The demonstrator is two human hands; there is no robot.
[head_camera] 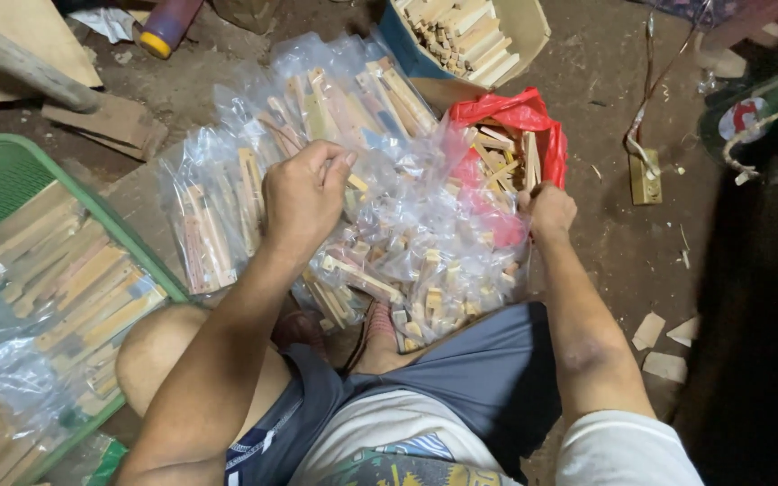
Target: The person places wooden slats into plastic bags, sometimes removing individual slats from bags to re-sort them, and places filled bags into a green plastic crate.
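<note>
1. The left hand (303, 196) is closing its fingers on a small wooden piece (356, 183) above the heap of clear packets (335, 198); judging by that fingertip pinch, the piece could be slipping.
2. The right hand (547, 211), curled, is reaching into one red bag (520, 126); I cannot tell what it is gripping.
3. One cardboard box of sticks (465, 36) is sitting beyond; the packets are too many to count.

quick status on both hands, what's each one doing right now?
Left hand: closed, fingers pinching a small wooden piece over the clear plastic bags.
Right hand: closed at the red bag of wooden sticks; what it grips cannot be told.
</note>
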